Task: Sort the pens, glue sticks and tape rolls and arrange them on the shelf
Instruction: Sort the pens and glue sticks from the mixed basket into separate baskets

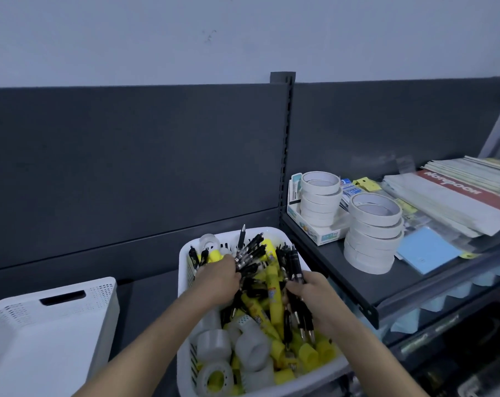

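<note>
A white basket (185,282) in front of me holds a jumble of black pens (250,250), yellow glue sticks (273,293) and clear tape rolls (214,343). My left hand (218,277) grips a bunch of black pens near the basket's back. My right hand (314,296) holds another bunch of black pens (296,267) at the basket's right side. On the dark shelf (343,270) to the right stand two stacks of white tape rolls (372,233).
An empty white basket (42,325) sits at the lower left. A small open carton (326,234) holds the rear tape stack. Blue sheets (428,252), packets and stacked booklets (458,196) fill the shelf's right part. A dark back panel (134,156) rises behind.
</note>
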